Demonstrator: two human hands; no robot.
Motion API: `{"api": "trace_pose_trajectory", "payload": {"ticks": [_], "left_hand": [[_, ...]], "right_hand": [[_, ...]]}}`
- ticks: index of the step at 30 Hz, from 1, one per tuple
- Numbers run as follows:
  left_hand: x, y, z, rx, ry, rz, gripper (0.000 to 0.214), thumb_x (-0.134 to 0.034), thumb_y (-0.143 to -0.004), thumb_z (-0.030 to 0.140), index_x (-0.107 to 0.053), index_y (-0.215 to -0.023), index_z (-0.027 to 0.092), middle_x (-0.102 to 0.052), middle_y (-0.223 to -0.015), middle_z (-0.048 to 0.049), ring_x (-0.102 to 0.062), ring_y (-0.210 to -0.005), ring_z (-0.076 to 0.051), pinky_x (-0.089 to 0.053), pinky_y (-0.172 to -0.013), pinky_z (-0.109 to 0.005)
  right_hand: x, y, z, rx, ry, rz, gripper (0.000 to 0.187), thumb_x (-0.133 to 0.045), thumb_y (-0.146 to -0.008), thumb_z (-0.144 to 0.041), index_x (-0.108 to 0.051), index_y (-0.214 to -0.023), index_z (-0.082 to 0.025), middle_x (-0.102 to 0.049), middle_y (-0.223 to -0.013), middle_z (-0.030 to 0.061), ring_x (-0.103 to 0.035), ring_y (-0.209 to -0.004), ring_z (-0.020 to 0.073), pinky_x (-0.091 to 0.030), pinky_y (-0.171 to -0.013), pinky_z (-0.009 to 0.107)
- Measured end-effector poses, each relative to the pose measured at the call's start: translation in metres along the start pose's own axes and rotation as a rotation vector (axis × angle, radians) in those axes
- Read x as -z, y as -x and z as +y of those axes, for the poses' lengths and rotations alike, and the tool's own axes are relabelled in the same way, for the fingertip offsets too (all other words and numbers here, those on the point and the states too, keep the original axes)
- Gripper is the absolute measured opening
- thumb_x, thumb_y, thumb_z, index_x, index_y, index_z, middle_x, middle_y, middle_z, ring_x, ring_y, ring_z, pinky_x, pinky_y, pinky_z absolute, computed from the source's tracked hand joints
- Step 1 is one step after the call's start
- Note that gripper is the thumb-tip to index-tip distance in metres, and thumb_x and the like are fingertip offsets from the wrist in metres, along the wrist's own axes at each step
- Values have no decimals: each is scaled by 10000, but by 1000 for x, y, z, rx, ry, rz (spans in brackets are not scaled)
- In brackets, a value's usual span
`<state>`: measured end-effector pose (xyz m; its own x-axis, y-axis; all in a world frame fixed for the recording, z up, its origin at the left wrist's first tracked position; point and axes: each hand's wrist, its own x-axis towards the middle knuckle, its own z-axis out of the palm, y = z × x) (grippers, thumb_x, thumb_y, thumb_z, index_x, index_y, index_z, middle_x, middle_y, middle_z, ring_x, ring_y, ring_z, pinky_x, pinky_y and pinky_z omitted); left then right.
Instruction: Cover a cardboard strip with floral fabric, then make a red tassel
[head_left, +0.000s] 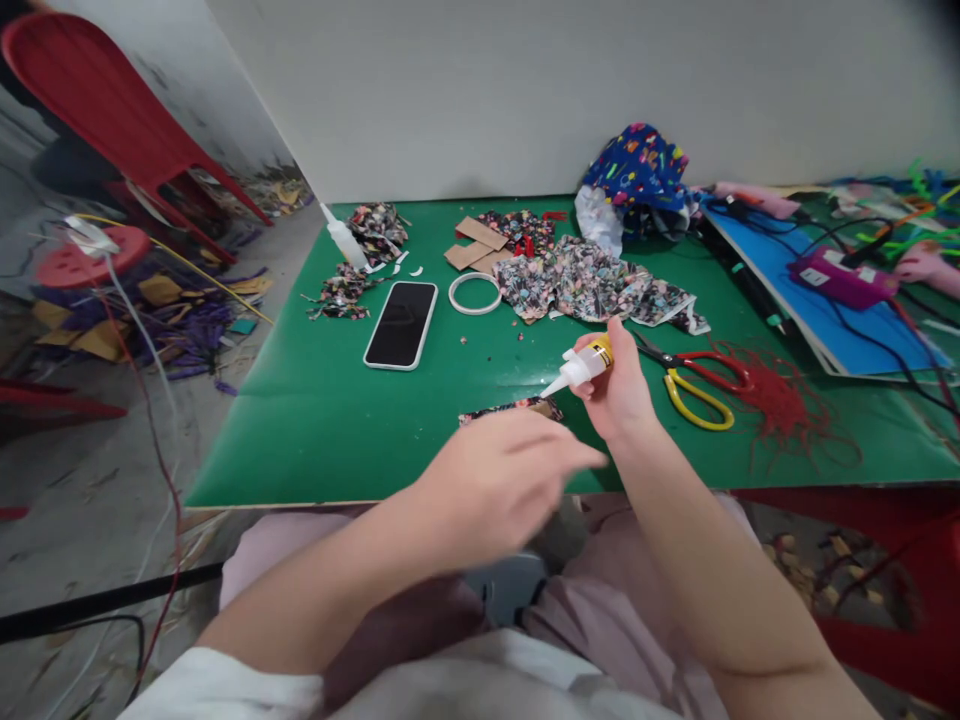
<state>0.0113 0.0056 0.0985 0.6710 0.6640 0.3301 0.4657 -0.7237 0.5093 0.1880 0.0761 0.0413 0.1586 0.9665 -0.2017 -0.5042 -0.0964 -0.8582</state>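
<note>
My right hand (619, 395) grips a small white glue bottle (589, 362) with a yellow label. The bottle is tilted, its thin nozzle pointing down and left. By the nozzle's tip is a narrow strip of dark floral fabric (506, 408), with a bit of brown card showing at its right end. My left hand (502, 480) is in front of this strip, slightly blurred. One finger stretches to the right, while the other fingers are mostly hidden behind the back of the hand. Whether they touch the strip, I cannot tell.
On the green table (315, 420) are a phone (401, 325), a white ring (475, 293), brown card pieces (476, 240), floral fabric (592, 280) and another white bottle (345, 240). To the right lie scissors (697, 385), red thread (787, 400), a blue folder (847, 330) and cables.
</note>
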Motion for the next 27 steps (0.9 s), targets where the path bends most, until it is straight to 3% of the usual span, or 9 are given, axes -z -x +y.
{"api": "trace_pose_trajectory", "payload": {"ticks": [2, 4, 8, 14, 19, 27], "left_hand": [[-18, -8, -24, 2, -172, 54, 248, -407, -862, 153, -623, -979, 193, -666, -945, -47, -601, -879, -167, -504, -817, -326], [-35, -9, -43, 22, -324, -1, 249, -425, -851, 153, -610, -1018, 153, -650, -973, -87, -586, -917, -206, -497, -816, -376], [-52, -3, -53, -7, -394, -51, 302, -418, -858, 162, -561, -1121, 124, -616, -1056, -106, -543, -1031, -218, -454, -910, -376], [-60, 1, -49, 55, -424, -98, 316, -394, -870, 182, -541, -1142, 118, -567, -1174, -132, -486, -1140, -229, -424, -953, -399], [-65, 5, -56, 82, -432, -122, 325, -364, -889, 190, -529, -1161, 125, -543, -1220, -134, -475, -1163, -231, -423, -949, -404], [-66, 8, -58, 47, -459, -64, 298, -389, -882, 168, -541, -1134, 125, -583, -1163, -101, -519, -1102, -226, -448, -901, -363]], "right_hand": [[5, -1, -3, 120, 133, 64, 405, -529, -721, -568, -530, -578, -188, -373, -417, -64, -283, -328, 47, -152, -304, 199], [8, -1, -6, 251, 306, 125, 397, -536, -730, -547, -532, -559, -188, -374, -434, -56, -298, -364, 55, -185, -335, 208], [10, 6, -10, 476, 704, 199, 363, -579, -722, -489, -521, -537, -183, -437, -506, -40, -377, -485, 77, -295, -464, 231], [6, 12, -6, 512, 969, 180, 390, -546, -730, -513, -494, -547, -173, -435, -495, -46, -377, -501, 86, -303, -499, 238], [7, 12, 0, 514, 989, 161, 392, -535, -738, -515, -493, -557, -170, -450, -501, -42, -389, -501, 87, -305, -495, 232], [8, 9, 3, 533, 1002, 168, 388, -536, -749, -497, -498, -549, -167, -490, -495, -29, -414, -492, 94, -326, -496, 239]]}}
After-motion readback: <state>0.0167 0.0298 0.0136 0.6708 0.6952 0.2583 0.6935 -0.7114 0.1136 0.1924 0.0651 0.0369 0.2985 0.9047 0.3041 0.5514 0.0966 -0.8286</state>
